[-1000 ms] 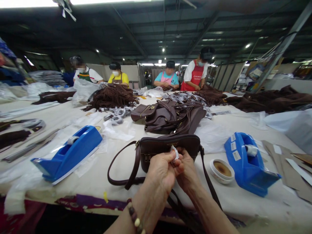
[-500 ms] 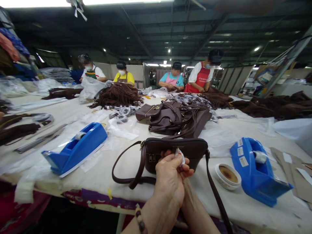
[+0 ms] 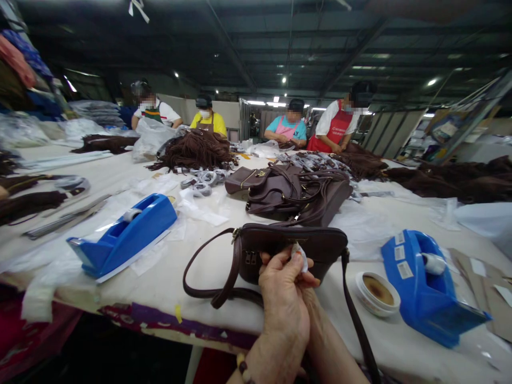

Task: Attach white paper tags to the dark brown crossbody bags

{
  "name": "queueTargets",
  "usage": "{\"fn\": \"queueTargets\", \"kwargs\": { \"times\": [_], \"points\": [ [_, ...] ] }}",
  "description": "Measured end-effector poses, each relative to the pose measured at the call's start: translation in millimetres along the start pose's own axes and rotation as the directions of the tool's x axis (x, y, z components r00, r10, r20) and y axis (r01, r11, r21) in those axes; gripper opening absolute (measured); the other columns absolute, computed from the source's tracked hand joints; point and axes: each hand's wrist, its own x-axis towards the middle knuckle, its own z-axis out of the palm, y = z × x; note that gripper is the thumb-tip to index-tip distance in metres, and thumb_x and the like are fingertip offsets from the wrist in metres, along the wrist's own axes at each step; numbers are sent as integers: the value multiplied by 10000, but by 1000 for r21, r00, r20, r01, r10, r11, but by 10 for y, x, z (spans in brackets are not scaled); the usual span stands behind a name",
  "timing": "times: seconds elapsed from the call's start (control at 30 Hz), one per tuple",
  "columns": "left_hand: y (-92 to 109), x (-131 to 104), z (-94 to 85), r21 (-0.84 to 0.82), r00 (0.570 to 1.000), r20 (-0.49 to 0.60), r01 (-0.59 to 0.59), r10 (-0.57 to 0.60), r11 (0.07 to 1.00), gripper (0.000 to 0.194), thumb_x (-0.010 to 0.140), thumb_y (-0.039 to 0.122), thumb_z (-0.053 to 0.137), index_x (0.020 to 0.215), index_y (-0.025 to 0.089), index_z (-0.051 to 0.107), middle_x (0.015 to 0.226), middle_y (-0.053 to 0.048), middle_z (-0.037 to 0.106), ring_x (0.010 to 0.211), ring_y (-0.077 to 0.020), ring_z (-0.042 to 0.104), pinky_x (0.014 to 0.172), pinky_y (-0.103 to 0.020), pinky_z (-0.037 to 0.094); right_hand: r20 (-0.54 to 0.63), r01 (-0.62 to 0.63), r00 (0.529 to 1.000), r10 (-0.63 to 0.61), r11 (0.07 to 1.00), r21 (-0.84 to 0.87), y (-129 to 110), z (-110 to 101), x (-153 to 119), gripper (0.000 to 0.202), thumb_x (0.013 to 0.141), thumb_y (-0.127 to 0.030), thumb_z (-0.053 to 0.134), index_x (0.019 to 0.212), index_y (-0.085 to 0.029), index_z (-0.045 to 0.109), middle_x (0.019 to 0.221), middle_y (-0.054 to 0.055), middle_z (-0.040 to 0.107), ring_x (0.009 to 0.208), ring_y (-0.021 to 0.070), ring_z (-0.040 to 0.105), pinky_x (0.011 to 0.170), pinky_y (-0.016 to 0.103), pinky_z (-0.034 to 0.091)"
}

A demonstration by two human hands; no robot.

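Observation:
A dark brown handbag [image 3: 328,246] stands upright on the table, its strap looping out to both sides. My left hand [image 3: 282,298], with a beaded bracelet at the wrist, is closed in front of the bag, with a small white cloth or tissue [image 3: 299,258] pinched at its thumb. Close beside and partly behind it is my right hand [image 3: 310,290], fingers curled near the bag's front; what they grip is hidden. Both hands overlap, so some fingertips are hard to assign.
Blue tape dispensers stand left [image 3: 128,232] and right [image 3: 424,288]. A round tub [image 3: 378,293] of brown paste sits beside the right one. More brown bags [image 3: 276,194] lie behind, with tasselled brown pieces [image 3: 196,152] further back. Several people work across the table.
The view has shifted slightly, so the bag and table objects sit a little differently in frame. Both hands remain together at the bag's front with the white cloth.

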Motion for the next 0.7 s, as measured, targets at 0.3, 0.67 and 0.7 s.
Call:
{"fn": "queueTargets", "kwargs": {
  "times": [0.3, 0.67, 0.7],
  "points": [
    [-152, 159, -122, -35, 988, 88, -123, 125, 992, 135, 625, 105, 680, 757, 114, 654, 590, -19, 659, 452, -86, 558, 421, -171, 437, -284, -40, 959, 8, 994, -105, -215, -616, -92, 226, 809, -364, 531, 895, -170, 607, 763, 38, 665, 668, 171, 624, 589, 283, 502],
    [-269, 296, -237, 37, 931, 196, -321, 308, 946, 257, 596, 360, 738, 753, 159, 702, 713, -27, 682, 662, -148, 591, 643, -251, 474, 3, 269, 785, -619, 337, -902, -701, -375, 190, 199, 769, -364, 572, 717, -175, 539, 708, 56, 549, 715, 207, 510, 648, 330, 419],
    [-267, 299, -246, 51, 926, 194, -339, 323, 939, 243, 608, 365, 726, 738, 161, 705, 701, -26, 680, 655, -147, 584, 637, -249, 469, 7, 249, 787, -617, 308, -918, -696, -358, 205, 196, 767, -357, 570, 706, -175, 536, 696, 54, 545, 706, 207, 510, 643, 327, 413]
  ]
}}
